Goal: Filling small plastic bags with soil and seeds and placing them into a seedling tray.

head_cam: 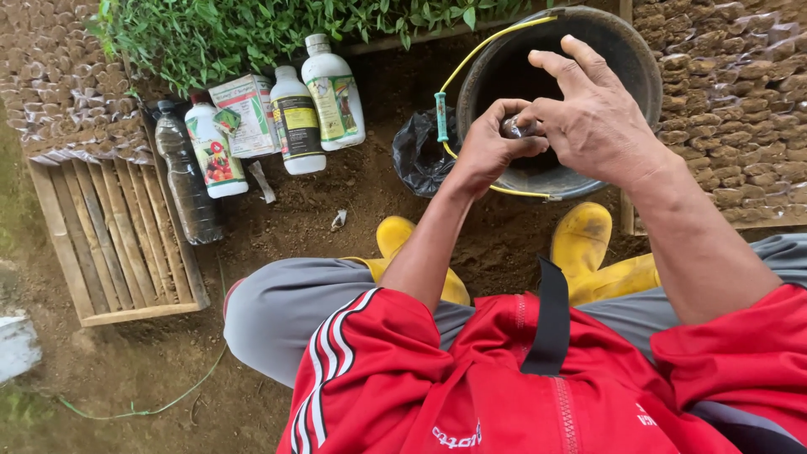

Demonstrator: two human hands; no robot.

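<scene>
While the person crouches on bare soil, both hands meet above a dark bucket with a yellow wire handle. The left hand is curled closed around a small dark object, which sits between its thumb and fingers, just over the open mouth of the bucket. The right hand touches the same object from the other side with thumb and one finger pinched on it, and its other fingers are spread loosely upward. What the object is, I cannot tell; it is mostly hidden by the fingers.

Beside the bucket lies a crumpled black plastic bag. Further left stand white plastic bottles with coloured labels, a small carton, and a clear bottle lying against a wooden slatted tray. Green seedlings grow behind them. Rows of small soil-filled bags are at the right. Yellow rubber boots show under the arms.
</scene>
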